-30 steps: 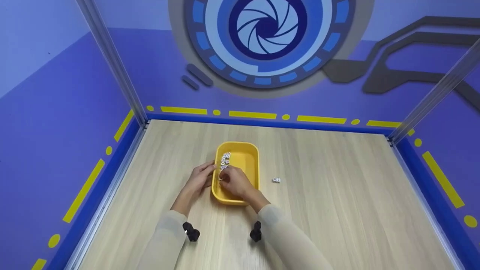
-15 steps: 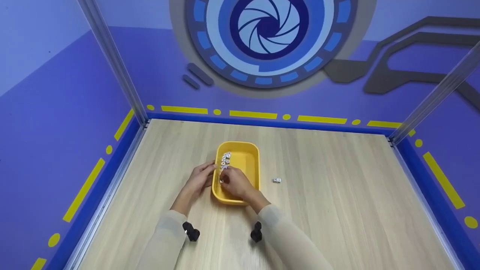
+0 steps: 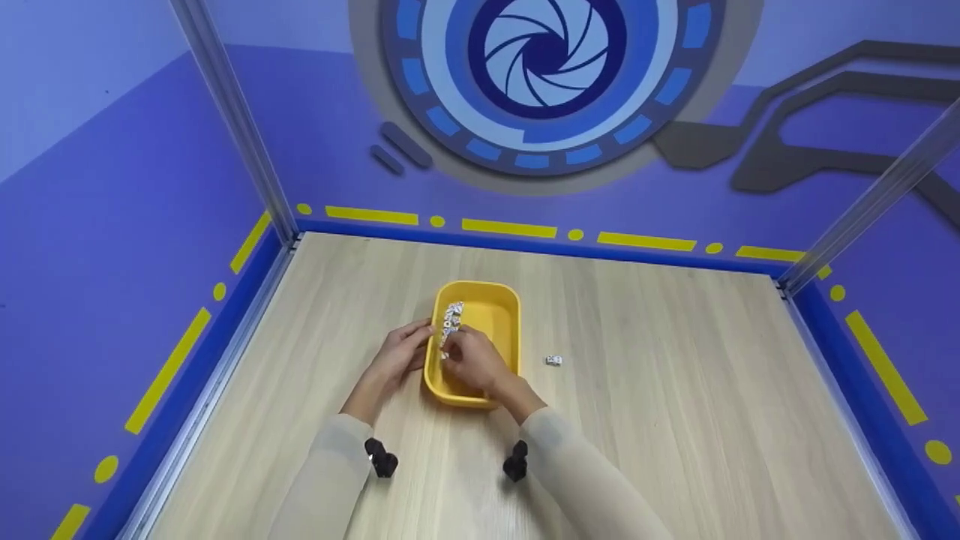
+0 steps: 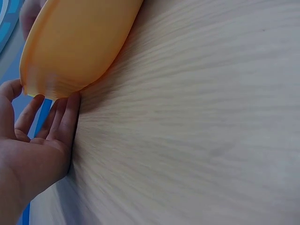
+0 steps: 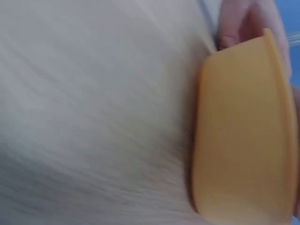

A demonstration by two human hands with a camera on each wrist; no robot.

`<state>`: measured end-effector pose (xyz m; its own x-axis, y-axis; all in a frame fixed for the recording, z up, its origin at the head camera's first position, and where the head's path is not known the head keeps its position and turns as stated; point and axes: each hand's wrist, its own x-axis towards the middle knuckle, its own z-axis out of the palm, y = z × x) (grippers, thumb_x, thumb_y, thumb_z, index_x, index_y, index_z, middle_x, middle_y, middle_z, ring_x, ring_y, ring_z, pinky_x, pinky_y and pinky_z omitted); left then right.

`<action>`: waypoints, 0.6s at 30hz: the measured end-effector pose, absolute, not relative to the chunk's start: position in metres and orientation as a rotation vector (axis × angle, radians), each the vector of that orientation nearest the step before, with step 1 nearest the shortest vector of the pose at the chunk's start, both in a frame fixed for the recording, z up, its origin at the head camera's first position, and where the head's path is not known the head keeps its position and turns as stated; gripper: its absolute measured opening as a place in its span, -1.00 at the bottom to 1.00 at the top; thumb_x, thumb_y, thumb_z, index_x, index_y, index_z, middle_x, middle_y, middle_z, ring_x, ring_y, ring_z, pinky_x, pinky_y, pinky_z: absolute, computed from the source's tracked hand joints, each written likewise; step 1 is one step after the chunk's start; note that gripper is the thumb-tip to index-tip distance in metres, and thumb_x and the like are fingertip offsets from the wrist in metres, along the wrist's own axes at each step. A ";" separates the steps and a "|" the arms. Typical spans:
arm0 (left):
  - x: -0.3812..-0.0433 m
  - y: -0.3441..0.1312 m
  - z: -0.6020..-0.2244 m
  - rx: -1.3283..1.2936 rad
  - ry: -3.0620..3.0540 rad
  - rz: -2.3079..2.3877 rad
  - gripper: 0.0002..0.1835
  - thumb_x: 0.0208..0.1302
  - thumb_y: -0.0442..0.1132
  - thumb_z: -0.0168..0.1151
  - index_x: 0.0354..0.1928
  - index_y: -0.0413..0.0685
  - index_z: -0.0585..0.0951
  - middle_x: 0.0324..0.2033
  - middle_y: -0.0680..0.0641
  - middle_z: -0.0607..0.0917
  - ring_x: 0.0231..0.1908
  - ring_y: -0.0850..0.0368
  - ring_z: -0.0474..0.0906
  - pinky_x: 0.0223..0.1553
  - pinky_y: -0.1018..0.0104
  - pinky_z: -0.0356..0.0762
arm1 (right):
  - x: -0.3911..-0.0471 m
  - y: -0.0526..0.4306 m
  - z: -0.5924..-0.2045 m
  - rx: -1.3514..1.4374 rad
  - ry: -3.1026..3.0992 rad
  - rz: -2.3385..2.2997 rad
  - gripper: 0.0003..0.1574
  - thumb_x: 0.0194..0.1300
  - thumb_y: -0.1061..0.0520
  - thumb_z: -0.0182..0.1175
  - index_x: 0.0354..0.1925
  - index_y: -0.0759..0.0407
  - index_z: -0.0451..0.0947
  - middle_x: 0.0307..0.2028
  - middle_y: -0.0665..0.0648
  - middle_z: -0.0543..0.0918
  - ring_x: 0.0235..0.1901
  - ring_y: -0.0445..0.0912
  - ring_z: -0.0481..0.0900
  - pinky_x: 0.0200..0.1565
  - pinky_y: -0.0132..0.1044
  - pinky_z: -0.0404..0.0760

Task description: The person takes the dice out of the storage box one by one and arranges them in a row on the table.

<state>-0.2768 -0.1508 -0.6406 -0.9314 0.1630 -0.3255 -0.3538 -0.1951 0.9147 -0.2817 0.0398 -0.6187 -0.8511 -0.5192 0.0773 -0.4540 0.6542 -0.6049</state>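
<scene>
A yellow bin [image 3: 491, 300] stands on the table, with several small white dark-marked pieces [image 3: 453, 315] lined along the inside of its left wall. My left hand [image 3: 394, 356] rests against that wall from outside. In the left wrist view its fingers [image 4: 58, 117] lie nearly straight against the bin, with the thumb at the rim. My right hand [image 3: 476, 360] reaches inside, fingers curled, and pinches a small white piece at the near end of the row, mostly hidden by the fingers. One similar white piece [image 3: 553, 360] lies on the table right of the bin.
The wood-grain table [image 3: 675, 390] is bounded by a blue back wall [image 3: 637, 202] and side walls with metal corner posts. A dark device [image 3: 382, 457] is worn on the left wrist and another dark device [image 3: 516, 461] on the right.
My right hand has shifted slightly inside the bin, away from me along the row. The left hand stays at the bin's wall. The head view has tilted a little.
</scene>
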 end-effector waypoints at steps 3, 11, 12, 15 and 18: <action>-0.278 -0.150 -0.641 -0.212 1.758 2.173 -0.44 0.43 0.01 0.18 0.40 0.05 0.43 0.24 -0.19 0.56 0.11 -0.01 0.62 0.04 0.13 0.63 | -0.283 0.051 -0.603 -0.829 2.675 -1.046 -0.81 0.20 0.20 0.37 -0.19 0.15 0.61 -0.30 -0.05 0.57 -0.29 -0.18 0.53 -0.24 -0.35 0.58; -0.277 -0.149 -0.641 -0.270 1.820 2.111 -0.45 0.41 0.07 0.19 0.39 0.17 0.44 0.22 -0.07 0.59 0.11 0.04 0.62 0.03 0.19 0.64 | -0.291 0.114 -0.558 -0.875 2.664 -1.070 -0.88 0.24 0.20 0.32 -0.24 0.08 0.58 -0.32 -0.04 0.61 -0.30 -0.17 0.58 -0.27 -0.33 0.64; -0.277 -0.148 -0.641 -0.274 1.826 2.106 -0.45 0.41 0.08 0.19 0.39 0.18 0.44 0.21 -0.05 0.59 0.10 0.05 0.63 0.03 0.19 0.64 | -0.292 0.126 -0.556 -0.881 2.685 -1.074 -0.89 0.25 0.20 0.32 -0.23 0.09 0.58 -0.31 -0.02 0.61 -0.30 -0.16 0.58 -0.27 -0.32 0.64; -0.278 -0.148 -0.640 -0.294 1.839 2.095 -0.45 0.39 0.10 0.20 0.38 0.23 0.45 0.19 -0.01 0.60 0.09 0.08 0.63 0.02 0.21 0.64 | -0.297 0.162 -0.556 -0.910 2.763 -1.084 -0.89 0.26 0.23 0.32 -0.22 0.15 0.60 -0.30 0.03 0.62 -0.30 -0.15 0.59 -0.26 -0.29 0.65; -0.278 -0.148 -0.640 -0.287 1.831 2.099 -0.45 0.39 0.11 0.20 0.37 0.23 0.45 0.20 -0.02 0.60 0.09 0.08 0.63 0.02 0.21 0.64 | -0.298 0.195 -0.565 -0.852 2.846 -1.074 -0.90 0.27 0.25 0.32 -0.22 0.18 0.62 -0.30 0.05 0.63 -0.30 -0.12 0.59 -0.26 -0.24 0.65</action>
<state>-0.2784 -0.1484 -0.6403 -0.9219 0.1207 -0.3680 -0.3810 -0.1117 0.9178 -0.2976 0.1946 -0.5645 -0.8543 -0.4799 0.1995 -0.4921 0.6233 -0.6077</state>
